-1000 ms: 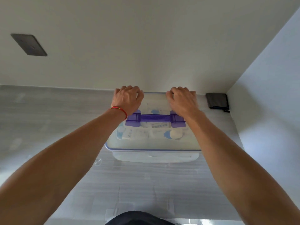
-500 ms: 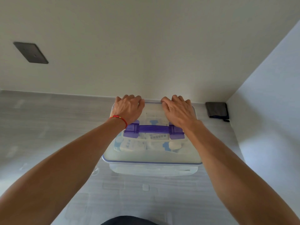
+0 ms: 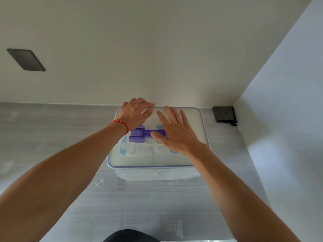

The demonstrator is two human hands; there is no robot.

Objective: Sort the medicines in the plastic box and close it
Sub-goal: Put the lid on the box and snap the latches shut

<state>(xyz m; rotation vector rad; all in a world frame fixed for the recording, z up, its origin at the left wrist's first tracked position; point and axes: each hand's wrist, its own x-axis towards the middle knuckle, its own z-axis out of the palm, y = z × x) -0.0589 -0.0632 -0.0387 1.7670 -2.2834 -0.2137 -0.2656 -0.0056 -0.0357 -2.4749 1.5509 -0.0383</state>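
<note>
A person's two hands rest on the lid [image 3: 188, 117] of a translucent plastic box [image 3: 157, 173] at the centre of the frame, the box standing on a grey counter [image 3: 52, 137] close against the white wall. Half a second earlier both hands were curled over the lid's far edge; now the right hand [image 3: 176, 133] has let go of that edge and lies flat, fingers spread wide and gripping nothing, its palm partly covering the purple handle [image 3: 139, 135]. The left hand [image 3: 135, 113], a red bracelet [image 3: 120, 124] at its wrist, remains bent over the far rim, fingers curved down on the lid's edge rather than closed around anything. Medicine packets [image 3: 138, 151] show dimly through the lid, inside the box. The shift suggests the far side has been pressed home and the sorting is done; whether the near latch, lower in the frame, is fastened cannot be told. A dark object [image 3: 224, 114] sits in the corner at right
</note>
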